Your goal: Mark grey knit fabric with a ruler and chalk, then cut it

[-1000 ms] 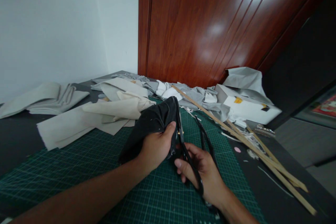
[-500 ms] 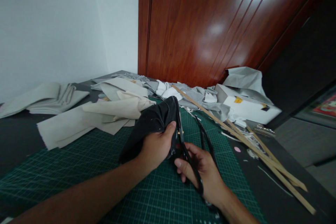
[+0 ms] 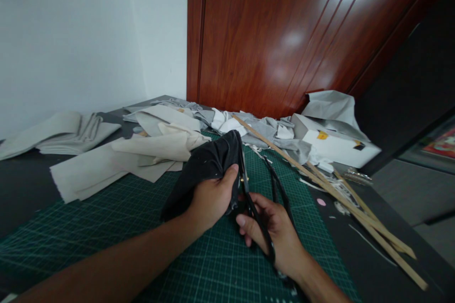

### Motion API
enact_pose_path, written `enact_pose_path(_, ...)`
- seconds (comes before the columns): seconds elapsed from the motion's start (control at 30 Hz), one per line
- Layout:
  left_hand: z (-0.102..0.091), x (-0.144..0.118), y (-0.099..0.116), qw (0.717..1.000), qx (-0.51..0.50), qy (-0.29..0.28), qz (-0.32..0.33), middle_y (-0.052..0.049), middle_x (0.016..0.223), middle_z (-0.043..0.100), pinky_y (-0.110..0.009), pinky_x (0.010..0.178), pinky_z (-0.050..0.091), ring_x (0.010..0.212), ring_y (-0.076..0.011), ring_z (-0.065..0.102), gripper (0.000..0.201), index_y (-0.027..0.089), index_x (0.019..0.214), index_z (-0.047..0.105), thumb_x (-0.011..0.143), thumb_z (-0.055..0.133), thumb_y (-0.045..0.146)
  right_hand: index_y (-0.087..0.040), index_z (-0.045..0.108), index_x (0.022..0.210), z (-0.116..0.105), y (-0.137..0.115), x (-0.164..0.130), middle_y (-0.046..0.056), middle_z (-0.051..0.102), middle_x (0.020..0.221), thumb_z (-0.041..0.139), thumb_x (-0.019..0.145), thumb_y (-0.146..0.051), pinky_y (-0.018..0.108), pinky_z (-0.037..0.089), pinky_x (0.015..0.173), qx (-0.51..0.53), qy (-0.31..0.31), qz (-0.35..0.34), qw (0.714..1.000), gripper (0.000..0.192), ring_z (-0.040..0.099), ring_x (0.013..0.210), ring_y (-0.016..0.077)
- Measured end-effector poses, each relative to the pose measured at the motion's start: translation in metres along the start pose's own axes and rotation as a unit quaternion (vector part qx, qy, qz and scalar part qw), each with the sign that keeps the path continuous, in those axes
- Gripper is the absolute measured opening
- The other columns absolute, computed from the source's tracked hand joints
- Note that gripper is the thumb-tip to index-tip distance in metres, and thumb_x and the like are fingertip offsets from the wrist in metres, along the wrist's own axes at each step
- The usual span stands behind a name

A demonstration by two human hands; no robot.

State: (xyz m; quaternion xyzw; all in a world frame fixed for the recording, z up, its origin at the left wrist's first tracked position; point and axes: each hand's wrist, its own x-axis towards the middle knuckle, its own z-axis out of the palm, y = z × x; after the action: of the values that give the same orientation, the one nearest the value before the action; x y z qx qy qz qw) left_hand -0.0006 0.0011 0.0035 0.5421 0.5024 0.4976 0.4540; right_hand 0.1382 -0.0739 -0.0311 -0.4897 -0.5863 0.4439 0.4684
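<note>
My left hand grips a piece of black fabric, holding it up above the green cutting mat. Black scissors are in my right hand, their blades running up along the right edge of the fabric. A thin black strip lies on the mat just right of the scissors.
Cream and grey fabric pieces lie piled at the back of the dark table. Long wooden sticks run diagonally on the right. A white box sits near a red-brown door. The table edge drops off at right.
</note>
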Motion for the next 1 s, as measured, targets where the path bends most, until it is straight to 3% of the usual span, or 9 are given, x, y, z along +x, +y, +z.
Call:
enact_pose_path(0.33,0.0006,0.0007,-0.0003,1.000,0.005,0.000,0.005,0.000,0.049,0.060,-0.033,0.059,0.048,0.053,-0.0213,0.061,0.038,0.023,0.053,0.063,0.079,0.064,0.051,-0.017,0.067,0.114,0.0006,0.0006,-0.0004,-0.004,0.058,0.068,0.076,0.089,-0.050,0.020,0.044,0.047,0.001,-0.002,0.004,1.000,0.042,0.053,0.050,0.0085)
enact_pose_path(0.57,0.0003,-0.0006,0.0040,1.000,-0.010,0.000,0.004,-0.001,0.058,0.069,-0.031,0.063,0.050,0.061,-0.0207,0.066,0.032,0.022,0.057,0.067,0.079,0.065,0.045,-0.017,0.067,0.112,0.0003,0.0002,-0.0001,-0.005,0.057,0.066,0.080,0.085,-0.051,0.021,0.044,0.046,-0.004,0.001,0.006,1.000,0.045,0.053,0.049,0.0091)
enact_pose_path(0.8,-0.0002,0.0007,-0.0011,0.999,-0.038,-0.004,-0.008,-0.001,0.050,0.062,-0.033,0.055,0.046,0.051,-0.0198,0.060,0.037,0.021,0.053,0.065,0.075,0.068,0.050,-0.017,0.067,0.113,0.0002,0.0007,0.0011,-0.005,0.058,0.067,0.079,0.086,-0.048,0.020,0.043,0.046,0.005,-0.001,0.000,1.000,0.043,0.053,0.049,0.0082)
enact_pose_path(1.0,-0.0012,0.0006,0.0037,0.988,-0.145,-0.053,0.001,-0.005,0.073,0.075,-0.035,0.070,0.058,0.068,-0.0228,0.071,0.029,0.019,0.069,0.071,0.071,0.072,0.048,-0.018,0.066,0.112,0.0001,0.0037,-0.0025,-0.005,0.058,0.066,0.075,0.092,-0.045,0.019,0.043,0.047,0.004,0.008,-0.027,1.000,0.036,0.052,0.050,0.0077)
